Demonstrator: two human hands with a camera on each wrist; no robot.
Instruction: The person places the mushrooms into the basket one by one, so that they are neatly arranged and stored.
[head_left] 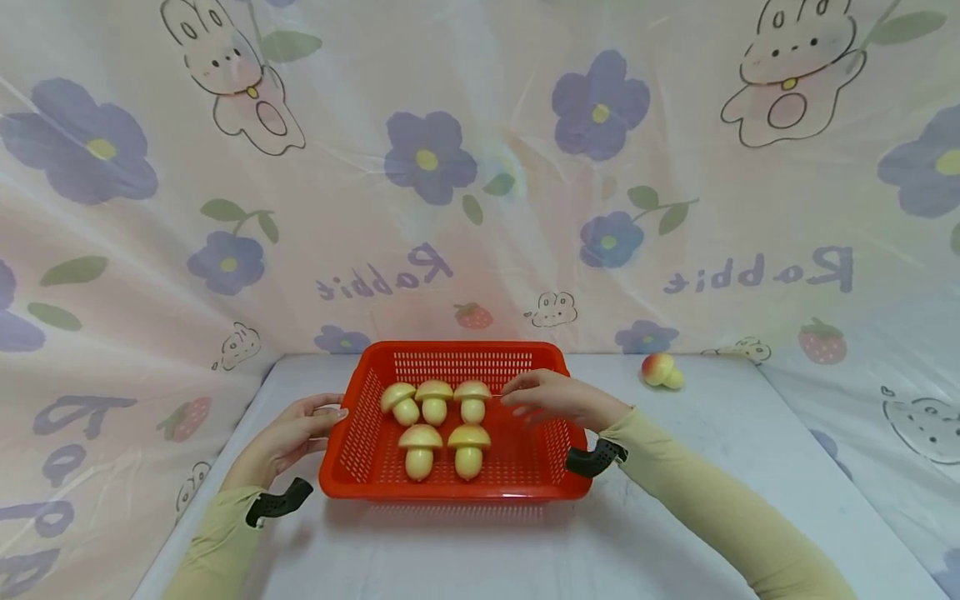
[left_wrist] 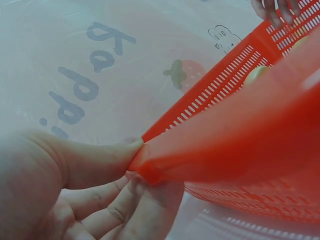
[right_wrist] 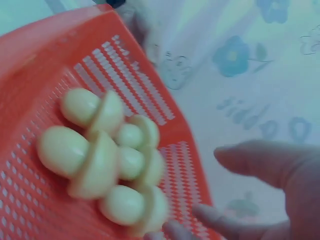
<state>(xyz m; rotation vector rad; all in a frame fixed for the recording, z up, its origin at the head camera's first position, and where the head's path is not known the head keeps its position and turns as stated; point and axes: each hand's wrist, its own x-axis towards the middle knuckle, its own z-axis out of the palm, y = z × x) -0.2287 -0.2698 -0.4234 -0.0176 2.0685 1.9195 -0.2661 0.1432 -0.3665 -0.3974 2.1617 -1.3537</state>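
A red plastic basket (head_left: 457, 490) with slotted walls stands on the table. Inside it lie several toy mushrooms (head_left: 469, 450), pale yellow with rounded caps, in a back row and a front row. At the basket's left end my left hand (head_left: 294, 435) pinches the rim between thumb and fingers, as the left wrist view shows close up. Over the right half of the basket hovers my right hand (head_left: 553, 395), fingers loosely spread and holding nothing. Its fingertips are near the cap of the back row's rightmost mushroom (head_left: 472, 402).
One more toy mushroom (head_left: 662, 372), with a reddish cap, lies on the white table (head_left: 712, 467) at the back right. A printed curtain (head_left: 495, 217) with rabbits and flowers hangs behind the table and along its sides.
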